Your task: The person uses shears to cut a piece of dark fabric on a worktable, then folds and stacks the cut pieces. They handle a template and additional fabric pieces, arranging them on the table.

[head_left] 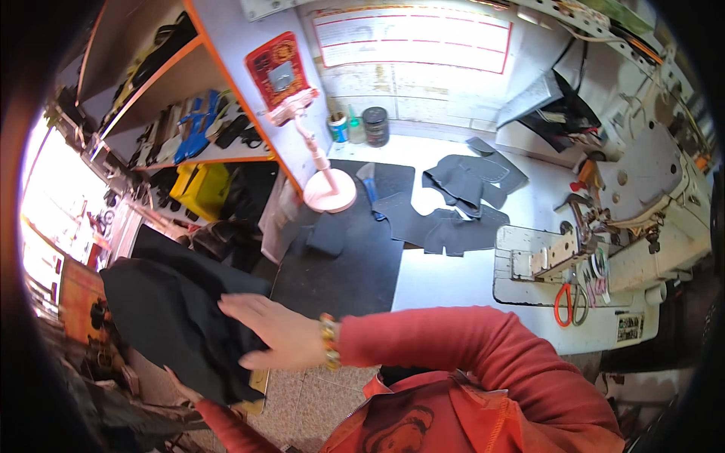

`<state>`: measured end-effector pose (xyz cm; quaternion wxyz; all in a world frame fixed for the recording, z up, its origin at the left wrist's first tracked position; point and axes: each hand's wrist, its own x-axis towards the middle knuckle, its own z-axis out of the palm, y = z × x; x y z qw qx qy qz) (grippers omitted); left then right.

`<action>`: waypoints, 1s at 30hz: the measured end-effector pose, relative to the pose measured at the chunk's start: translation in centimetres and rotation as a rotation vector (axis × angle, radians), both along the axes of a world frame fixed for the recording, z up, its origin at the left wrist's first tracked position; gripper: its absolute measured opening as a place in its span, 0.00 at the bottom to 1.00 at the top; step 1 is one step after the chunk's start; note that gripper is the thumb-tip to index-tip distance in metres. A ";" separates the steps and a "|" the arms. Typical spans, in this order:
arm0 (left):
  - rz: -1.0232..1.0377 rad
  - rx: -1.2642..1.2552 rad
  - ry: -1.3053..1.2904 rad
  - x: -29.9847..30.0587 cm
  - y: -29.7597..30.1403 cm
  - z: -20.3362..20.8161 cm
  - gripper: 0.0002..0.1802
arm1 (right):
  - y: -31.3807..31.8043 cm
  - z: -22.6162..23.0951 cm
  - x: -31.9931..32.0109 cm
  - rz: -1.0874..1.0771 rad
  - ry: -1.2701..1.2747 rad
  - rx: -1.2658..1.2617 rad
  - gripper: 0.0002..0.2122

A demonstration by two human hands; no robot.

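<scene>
A large folded piece of black fabric (162, 309) is off the table's left end, in front of my body. My left hand (185, 386) grips its lower edge from beneath, with most of the fingers hidden behind the cloth. Across its right side reaches my right hand (276, 332), fingers stretched out and thumb apart, touching the fabric. Beyond it, a small dark folded piece (326, 235) rests on the black mat (340, 283). Several cut dark pieces (464, 181) lie spread over the white table (445, 283), some overlapping the mat.
A sewing machine (649, 196) stands at the right, scissors (563, 302) beside its plate. A pink stand (329, 190), a blue-handled cutter (370, 185) and a dark jar (375, 127) are farther back. Shelves with a yellow container (200, 189) rise at the left.
</scene>
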<state>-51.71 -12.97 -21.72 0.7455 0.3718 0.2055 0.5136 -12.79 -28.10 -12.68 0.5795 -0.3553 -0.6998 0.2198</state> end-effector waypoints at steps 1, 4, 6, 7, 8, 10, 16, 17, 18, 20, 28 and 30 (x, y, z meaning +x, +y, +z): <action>0.017 0.003 0.169 -0.2 3.1 0.6 0.37 | -1.9 -1.2 1.5 0.008 -0.052 -0.012 0.37; 0.379 -0.228 0.577 0.8 11.6 -1.5 0.39 | -8.9 -6.0 7.2 -0.173 -0.211 -0.191 0.28; 0.513 -0.173 0.841 2.6 14.9 -6.0 0.39 | -14.7 -8.4 10.7 -0.430 -0.103 -0.416 0.18; 0.438 -0.180 0.956 3.7 16.3 -8.1 0.41 | -17.2 -9.3 12.3 -0.562 -0.067 -0.428 0.16; 0.340 -0.017 1.167 4.9 17.5 -10.1 0.39 | -20.0 -9.9 13.5 -0.702 -0.061 -0.530 0.15; 0.294 0.319 1.733 7.8 18.9 -14.2 0.48 | -24.9 -10.6 14.9 -0.861 0.086 -0.658 0.12; 0.388 0.204 1.935 12.5 18.5 -12.3 0.45 | -29.8 -12.5 15.2 -1.027 0.399 -0.706 0.09; 0.448 0.316 1.742 14.1 17.8 -10.6 0.41 | -29.5 -12.7 15.2 -1.002 0.406 -0.701 0.09; 0.493 0.322 1.602 16.2 16.7 -9.1 0.37 | -29.1 -12.8 15.1 -0.979 0.417 -0.694 0.09; 0.545 0.679 1.451 20.9 13.7 -6.2 0.30 | -28.1 -12.7 15.1 -0.911 0.434 -0.704 0.08; -0.016 1.039 1.403 36.8 6.6 -4.5 0.38 | -28.7 -11.5 15.2 -0.805 0.330 -0.719 0.08; -0.018 0.927 1.449 38.6 7.0 -6.0 0.37 | -29.8 -11.6 15.2 -0.847 0.348 -0.722 0.07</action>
